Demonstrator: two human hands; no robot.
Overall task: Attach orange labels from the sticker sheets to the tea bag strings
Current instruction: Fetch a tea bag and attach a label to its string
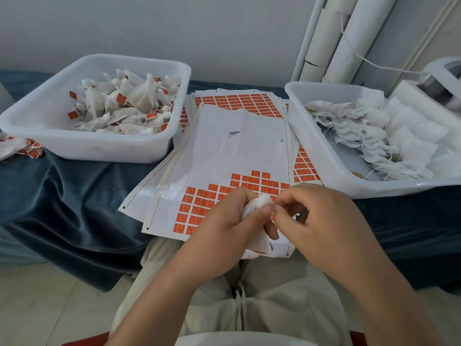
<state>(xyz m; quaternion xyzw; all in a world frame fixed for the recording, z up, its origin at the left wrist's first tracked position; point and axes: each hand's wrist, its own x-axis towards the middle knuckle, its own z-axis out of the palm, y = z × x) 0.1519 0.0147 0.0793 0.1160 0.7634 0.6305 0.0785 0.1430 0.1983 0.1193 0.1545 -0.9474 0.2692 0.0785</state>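
Observation:
My left hand grips a white tea bag over the near edge of the top sticker sheet. My right hand meets it, its thumb and fingers pinching at the bag's gathered top; a sliver of orange shows between the fingertips. What they pinch is too small to tell. Orange labels fill the sheet's near part; its far part is bare backing. More label sheets lie underneath.
A white tub at left holds several labelled tea bags. A second white tub at right holds unlabelled bags. Loose labelled bags lie at the far left on the blue cloth. White pipes stand behind.

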